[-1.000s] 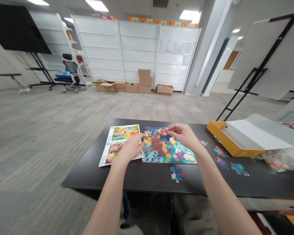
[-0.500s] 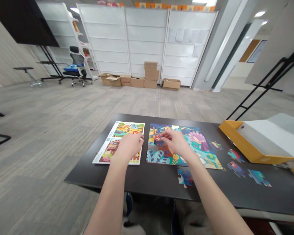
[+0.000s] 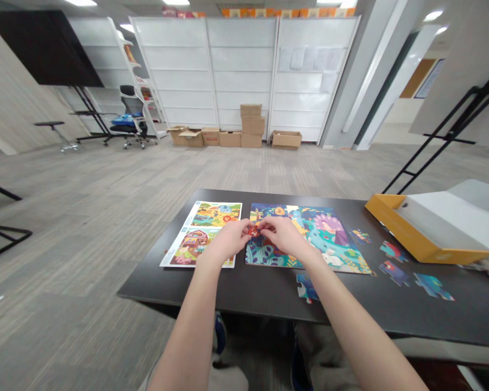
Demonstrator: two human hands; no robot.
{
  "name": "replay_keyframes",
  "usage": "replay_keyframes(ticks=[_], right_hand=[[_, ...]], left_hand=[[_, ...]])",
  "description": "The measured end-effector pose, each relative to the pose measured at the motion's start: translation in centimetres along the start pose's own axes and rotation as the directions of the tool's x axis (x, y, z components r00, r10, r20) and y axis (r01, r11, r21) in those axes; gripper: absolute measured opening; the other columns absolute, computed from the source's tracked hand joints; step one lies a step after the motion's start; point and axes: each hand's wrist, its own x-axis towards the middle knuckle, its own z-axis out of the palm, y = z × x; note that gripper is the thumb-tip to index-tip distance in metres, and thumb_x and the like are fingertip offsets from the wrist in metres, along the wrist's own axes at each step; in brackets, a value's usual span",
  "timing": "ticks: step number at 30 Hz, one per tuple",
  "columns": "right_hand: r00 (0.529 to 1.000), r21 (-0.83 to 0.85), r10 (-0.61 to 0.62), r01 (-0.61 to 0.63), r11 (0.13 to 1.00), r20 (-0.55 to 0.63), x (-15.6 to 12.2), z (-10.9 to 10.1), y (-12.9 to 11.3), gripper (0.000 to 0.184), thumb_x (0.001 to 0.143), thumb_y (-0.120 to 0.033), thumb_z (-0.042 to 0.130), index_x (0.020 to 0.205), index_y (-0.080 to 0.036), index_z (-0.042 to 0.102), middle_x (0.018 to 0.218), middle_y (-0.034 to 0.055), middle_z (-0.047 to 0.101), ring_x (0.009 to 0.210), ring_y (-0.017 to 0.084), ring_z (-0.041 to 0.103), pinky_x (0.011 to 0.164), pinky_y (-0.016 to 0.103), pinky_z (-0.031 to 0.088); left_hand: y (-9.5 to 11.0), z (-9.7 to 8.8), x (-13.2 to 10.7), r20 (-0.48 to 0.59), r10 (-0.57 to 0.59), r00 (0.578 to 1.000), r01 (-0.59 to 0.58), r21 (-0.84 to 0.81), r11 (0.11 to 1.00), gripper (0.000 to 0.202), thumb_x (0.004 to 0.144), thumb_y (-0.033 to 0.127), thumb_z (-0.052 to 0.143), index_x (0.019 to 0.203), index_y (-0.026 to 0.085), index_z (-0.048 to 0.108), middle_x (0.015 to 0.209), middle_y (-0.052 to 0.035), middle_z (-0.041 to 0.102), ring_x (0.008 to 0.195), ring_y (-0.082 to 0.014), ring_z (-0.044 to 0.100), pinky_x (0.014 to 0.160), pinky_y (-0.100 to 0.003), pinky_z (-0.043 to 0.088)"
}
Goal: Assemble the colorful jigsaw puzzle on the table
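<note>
Just above the left part of a colourful jigsaw puzzle [image 3: 330, 231], both hands meet at a small red puzzle piece [image 3: 253, 231]. My left hand [image 3: 229, 239] pinches its left side with thumb and fingertips. From the other side, my right hand [image 3: 284, 234] grips it between closed fingers. The hands hide much of the puzzle's left half. Under my left hand lies a printed picture sheet [image 3: 183, 247] with a barn scene and an animal scene. A blue puzzle piece [image 3: 305, 287] sits near the table's front edge, partly covered by my right forearm.
Several loose pieces lie to the right, among them a red and teal piece [image 3: 393, 251], a purple one [image 3: 393, 272] and a blue-green one [image 3: 434, 285]. An open yellow box [image 3: 424, 239] stands on the black table [image 3: 264, 285] at the right. Cardboard boxes [image 3: 251, 126] line the far shelves.
My left hand has moved right, off the sheet, to the red piece. My right hand has shifted left with that piece, so the two hands now meet. The view has tilted slightly.
</note>
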Motion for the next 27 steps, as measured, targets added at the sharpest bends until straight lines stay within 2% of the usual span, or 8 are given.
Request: replay_keyframes(ticks=[5, 10, 14, 16, 20, 24, 27], right_hand=[[0.999, -0.166, 0.022, -0.029, 0.986, -0.040, -0.3, -1.6, 0.0, 0.017, 0.086, -0.012, 0.061, 0.091, -0.021, 0.074, 0.090, 0.0052, 0.078, 0.083, 0.021, 0.070, 0.080, 0.035, 0.052], [0.994, -0.201, 0.057, -0.076, 0.977, -0.095, -1.1, -3.4, 0.4, 0.013, 0.087, -0.016, 0.062, 0.087, -0.022, 0.074, 0.087, 0.0045, 0.077, 0.080, 0.021, 0.069, 0.076, 0.033, 0.051], [0.986, -0.214, 0.109, -0.134, 0.968, -0.123, -1.9, -4.8, 0.8, 0.009, 0.087, -0.023, 0.065, 0.086, -0.021, 0.073, 0.085, 0.0052, 0.076, 0.079, 0.022, 0.070, 0.073, 0.033, 0.050], [0.983, -0.206, 0.113, -0.141, 0.968, -0.144, -2.3, -5.6, 0.9, 0.010, 0.086, -0.024, 0.064, 0.086, -0.020, 0.073, 0.087, 0.0058, 0.077, 0.080, 0.022, 0.070, 0.074, 0.033, 0.051], [0.977, -0.172, 0.081, -0.116, 0.978, -0.195, -3.0, -7.0, 0.7, 0.011, 0.086, -0.026, 0.063, 0.086, -0.021, 0.074, 0.090, 0.0051, 0.078, 0.079, 0.021, 0.070, 0.073, 0.033, 0.052], [0.974, -0.158, 0.053, -0.089, 0.983, -0.220, -3.4, -7.7, 0.1, 0.014, 0.087, -0.030, 0.063, 0.088, -0.022, 0.074, 0.088, 0.0043, 0.078, 0.077, 0.020, 0.070, 0.073, 0.033, 0.052], [0.980, -0.170, 0.048, -0.082, 0.982, -0.191, -3.6, -7.8, -0.3, 0.014, 0.088, -0.030, 0.063, 0.088, -0.022, 0.074, 0.088, 0.0038, 0.078, 0.076, 0.020, 0.069, 0.072, 0.032, 0.051]], left_hand=[[-0.4, -0.2, -0.3, 0.017, -0.006, 1.000, 0.005, 0.046, 0.999, 0.028, 0.088, 0.021, 0.060, 0.115, 0.015, 0.069, 0.099, -0.0097, 0.077, 0.090, -0.0218, 0.072, 0.083, -0.032, 0.055], [0.0, -0.5, -0.2, 0.052, 0.000, 0.999, -0.008, 0.152, 0.988, 0.032, 0.092, 0.023, 0.052, 0.118, 0.017, 0.071, 0.113, -0.0108, 0.076, 0.100, -0.0231, 0.071, 0.087, -0.032, 0.052], [0.4, -0.5, 0.0, 0.124, 0.031, 0.992, -0.060, 0.240, 0.969, 0.029, 0.092, 0.028, 0.053, 0.106, 0.017, 0.076, 0.099, -0.0094, 0.077, 0.086, -0.0237, 0.071, 0.078, -0.032, 0.051], [0.4, -0.5, 0.0, 0.121, 0.048, 0.992, -0.078, 0.259, 0.963, 0.028, 0.091, 0.029, 0.055, 0.104, 0.016, 0.076, 0.096, -0.0102, 0.076, 0.081, -0.0237, 0.070, 0.076, -0.032, 0.050], [0.1, -0.3, -0.1, 0.042, 0.059, 0.997, -0.068, 0.248, 0.966, 0.034, 0.088, 0.030, 0.061, 0.117, 0.015, 0.073, 0.108, -0.0121, 0.073, 0.089, -0.0239, 0.069, 0.083, -0.033, 0.051], [0.0, -0.3, -0.3, 0.109, 0.056, 0.992, -0.078, 0.208, 0.975, 0.036, 0.082, 0.030, 0.071, 0.116, 0.019, 0.074, 0.113, -0.0092, 0.073, 0.098, -0.0244, 0.069, 0.090, -0.033, 0.051], [0.1, -0.3, -0.4, 0.100, 0.057, 0.993, -0.078, 0.215, 0.974, 0.032, 0.083, 0.026, 0.069, 0.114, 0.019, 0.075, 0.116, -0.0097, 0.074, 0.104, -0.0253, 0.068, 0.096, -0.036, 0.050]])
